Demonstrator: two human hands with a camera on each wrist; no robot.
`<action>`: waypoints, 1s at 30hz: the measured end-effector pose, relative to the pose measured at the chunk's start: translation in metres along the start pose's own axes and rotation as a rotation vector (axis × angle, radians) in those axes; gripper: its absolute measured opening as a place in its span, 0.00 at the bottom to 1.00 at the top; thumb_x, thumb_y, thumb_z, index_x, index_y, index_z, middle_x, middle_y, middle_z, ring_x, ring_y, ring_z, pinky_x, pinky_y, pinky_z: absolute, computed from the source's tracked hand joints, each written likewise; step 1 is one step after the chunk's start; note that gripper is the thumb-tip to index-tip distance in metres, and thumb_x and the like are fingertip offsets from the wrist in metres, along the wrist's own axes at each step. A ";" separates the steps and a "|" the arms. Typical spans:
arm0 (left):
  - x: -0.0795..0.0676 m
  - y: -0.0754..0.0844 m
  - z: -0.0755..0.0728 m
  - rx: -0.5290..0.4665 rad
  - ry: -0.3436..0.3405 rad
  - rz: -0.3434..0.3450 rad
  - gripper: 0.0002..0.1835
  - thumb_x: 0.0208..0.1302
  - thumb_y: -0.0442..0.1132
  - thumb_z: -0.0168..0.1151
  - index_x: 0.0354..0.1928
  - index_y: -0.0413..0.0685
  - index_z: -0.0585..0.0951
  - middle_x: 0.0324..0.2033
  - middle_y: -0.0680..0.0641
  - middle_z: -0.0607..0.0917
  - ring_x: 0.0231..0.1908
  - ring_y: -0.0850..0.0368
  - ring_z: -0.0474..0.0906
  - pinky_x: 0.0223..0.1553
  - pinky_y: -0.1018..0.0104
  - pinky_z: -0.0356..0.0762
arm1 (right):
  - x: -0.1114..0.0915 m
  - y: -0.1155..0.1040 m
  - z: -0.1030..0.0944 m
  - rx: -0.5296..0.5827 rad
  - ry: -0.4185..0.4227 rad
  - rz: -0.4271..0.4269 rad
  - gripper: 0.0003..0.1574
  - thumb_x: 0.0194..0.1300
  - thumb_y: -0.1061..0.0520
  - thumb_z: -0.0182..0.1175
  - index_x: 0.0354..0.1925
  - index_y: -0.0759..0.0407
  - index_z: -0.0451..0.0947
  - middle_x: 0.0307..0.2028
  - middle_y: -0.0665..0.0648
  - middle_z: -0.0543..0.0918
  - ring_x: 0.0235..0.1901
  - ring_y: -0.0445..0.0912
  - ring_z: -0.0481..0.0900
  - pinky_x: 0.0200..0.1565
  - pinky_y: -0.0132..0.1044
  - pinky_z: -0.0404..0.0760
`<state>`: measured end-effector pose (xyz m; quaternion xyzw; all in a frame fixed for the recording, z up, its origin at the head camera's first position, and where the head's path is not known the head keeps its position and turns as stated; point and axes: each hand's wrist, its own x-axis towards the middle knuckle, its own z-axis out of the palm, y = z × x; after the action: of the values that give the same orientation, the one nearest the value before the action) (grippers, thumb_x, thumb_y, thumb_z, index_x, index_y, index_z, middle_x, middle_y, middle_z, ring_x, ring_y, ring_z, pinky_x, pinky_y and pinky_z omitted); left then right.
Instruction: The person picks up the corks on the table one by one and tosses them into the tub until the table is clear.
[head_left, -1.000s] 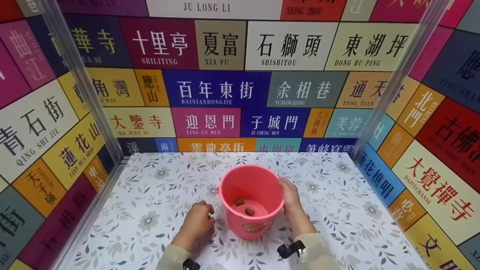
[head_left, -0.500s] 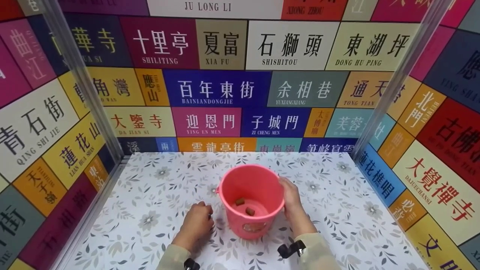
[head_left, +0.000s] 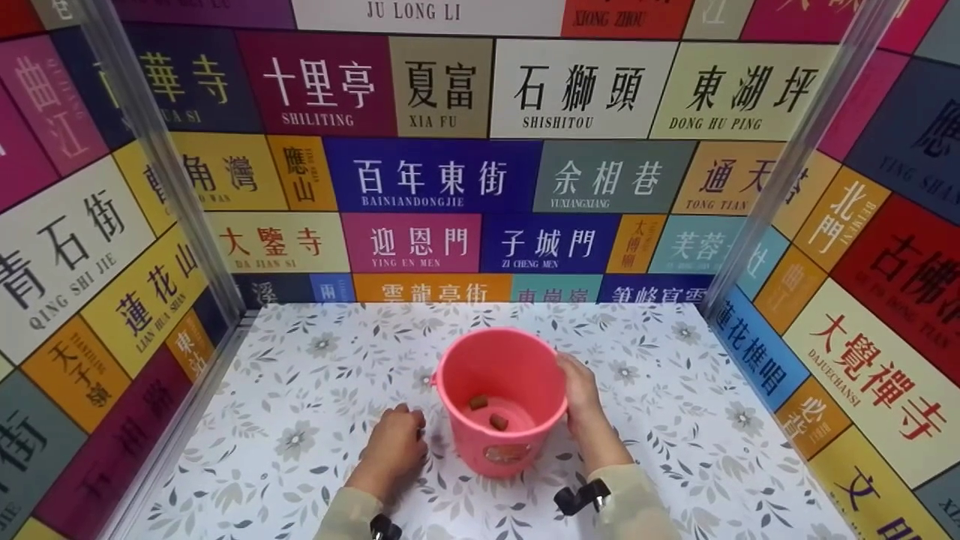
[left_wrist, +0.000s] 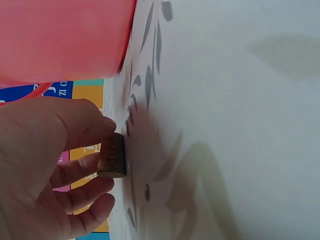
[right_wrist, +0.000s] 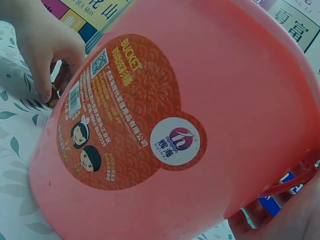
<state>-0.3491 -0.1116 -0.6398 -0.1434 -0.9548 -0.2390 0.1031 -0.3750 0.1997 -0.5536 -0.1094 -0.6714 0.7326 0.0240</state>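
Observation:
A pink bucket stands on the table, its mouth tipped toward the head camera. Two brown corks lie on its floor. On its far right side, my right hand holds the wall near the rim. In the right wrist view, fingers of that hand show by the bucket's red handle. My left hand is low over the table, left of the bucket. Its thumb and fingers pinch another cork, seen in the left wrist view close to the tabletop; the head view hides this cork.
A white tabletop with grey flowers and leaves lies under everything. Colourful sign-printed panels rise at the back and both sides, joined by clear corner strips. The bucket carries a red sticker. A black strap sits on the right sleeve.
My left hand's fingers have drawn in slightly, in about the same place. The bucket and my right hand look unmoved.

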 end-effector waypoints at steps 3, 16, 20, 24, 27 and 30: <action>-0.001 -0.002 0.004 0.005 0.004 -0.012 0.06 0.51 0.30 0.69 0.28 0.48 0.81 0.27 0.49 0.76 0.30 0.50 0.72 0.32 0.53 0.73 | 0.001 0.001 0.001 0.002 0.006 0.002 0.28 0.82 0.50 0.48 0.67 0.64 0.78 0.62 0.65 0.85 0.59 0.53 0.84 0.64 0.48 0.83; 0.000 -0.001 0.005 -0.012 0.005 0.033 0.06 0.49 0.29 0.66 0.26 0.47 0.80 0.26 0.48 0.75 0.30 0.49 0.71 0.32 0.54 0.71 | 0.001 0.000 0.000 -0.003 0.008 -0.005 0.29 0.83 0.50 0.48 0.69 0.64 0.77 0.65 0.67 0.83 0.63 0.58 0.81 0.69 0.53 0.78; 0.002 0.000 0.005 0.026 0.009 0.051 0.07 0.50 0.27 0.67 0.25 0.46 0.80 0.25 0.47 0.76 0.28 0.48 0.73 0.31 0.52 0.72 | 0.001 0.000 0.001 -0.007 0.006 0.003 0.29 0.82 0.50 0.47 0.70 0.64 0.76 0.65 0.66 0.82 0.62 0.55 0.82 0.66 0.49 0.81; 0.004 0.001 0.005 0.063 -0.016 0.029 0.08 0.52 0.26 0.68 0.25 0.46 0.80 0.24 0.46 0.77 0.28 0.47 0.74 0.32 0.51 0.73 | 0.000 0.000 0.001 -0.015 0.003 0.013 0.29 0.82 0.51 0.46 0.71 0.63 0.75 0.65 0.65 0.83 0.60 0.50 0.83 0.62 0.43 0.82; 0.005 0.002 0.005 0.057 -0.045 0.002 0.08 0.54 0.26 0.68 0.26 0.46 0.81 0.25 0.47 0.77 0.29 0.48 0.74 0.34 0.51 0.73 | 0.000 0.000 0.000 -0.019 0.006 0.006 0.29 0.82 0.51 0.46 0.70 0.63 0.76 0.64 0.64 0.84 0.59 0.50 0.83 0.61 0.42 0.83; 0.003 0.004 0.004 0.038 -0.050 -0.003 0.08 0.54 0.26 0.68 0.26 0.47 0.81 0.25 0.47 0.76 0.30 0.49 0.73 0.35 0.51 0.73 | 0.000 0.000 0.000 -0.018 0.006 0.002 0.28 0.83 0.51 0.47 0.70 0.64 0.76 0.63 0.65 0.84 0.60 0.52 0.83 0.62 0.44 0.83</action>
<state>-0.3517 -0.1054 -0.6410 -0.1460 -0.9617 -0.2171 0.0813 -0.3751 0.2001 -0.5537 -0.1123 -0.6778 0.7263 0.0243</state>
